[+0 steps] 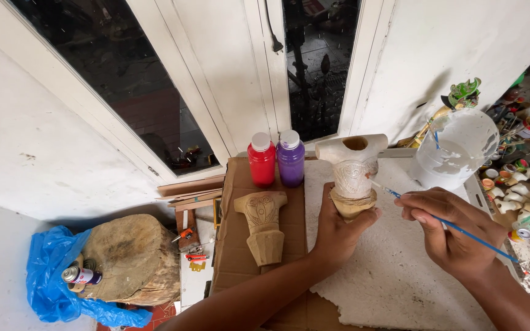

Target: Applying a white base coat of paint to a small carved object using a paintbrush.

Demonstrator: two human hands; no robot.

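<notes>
My left hand grips the base of a carved wooden piece standing upright, its upper part coated white and its foot bare wood. My right hand holds a thin blue paintbrush, its tip touching the right side of the piece. A second, unpainted carved piece lies on brown cardboard to the left. A red paint bottle and a purple one stand behind it. A clear plastic container with white paint sits to the right.
A white foam sheet covers the work surface. Several small painted items crowd the right edge. At lower left a wood stump rests on blue plastic with a spray can. White doors with dark glass stand behind.
</notes>
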